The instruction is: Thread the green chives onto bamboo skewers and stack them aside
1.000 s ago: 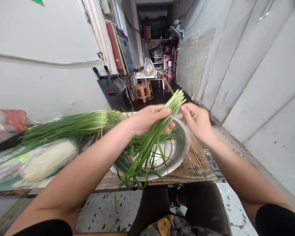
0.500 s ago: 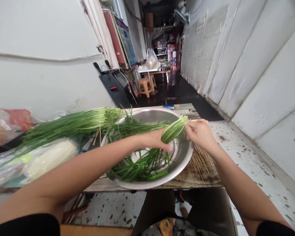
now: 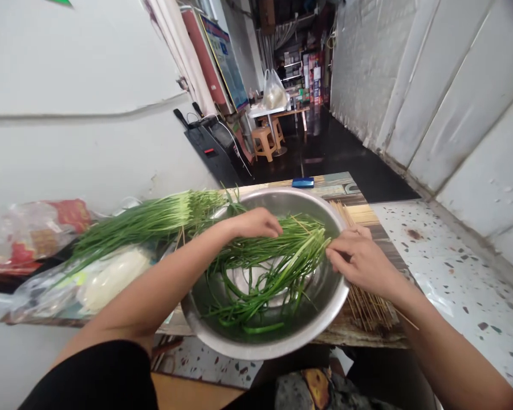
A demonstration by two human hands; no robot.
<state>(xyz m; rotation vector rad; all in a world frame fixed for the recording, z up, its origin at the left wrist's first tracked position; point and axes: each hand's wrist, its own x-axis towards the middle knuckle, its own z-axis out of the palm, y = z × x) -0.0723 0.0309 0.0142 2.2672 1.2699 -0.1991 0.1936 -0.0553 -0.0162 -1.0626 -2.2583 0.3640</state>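
Observation:
A wide steel basin (image 3: 325, 316) sits on a small wooden table and holds a tangle of long green chives (image 3: 265, 267). My left hand (image 3: 256, 223) hovers over the chives at the basin's far side, fingers curled down onto the stalks. My right hand (image 3: 359, 259) is at the basin's right rim, its fingertips pinched on the cut ends of the chive bunch. The bunch lies down inside the basin.
A large bundle of uncut chives (image 3: 149, 222) lies left of the basin, above a plastic bag with white enoki mushrooms (image 3: 106, 279). Bamboo skewers (image 3: 363, 302) lie right of the basin. A blue object (image 3: 302, 182) rests at the table's far edge. A corridor with stools (image 3: 267, 142) runs beyond.
The chive bunch, held up above the basin a second ago, has been lowered and now lies in it. Both hands came down with it; the view tilted downward.

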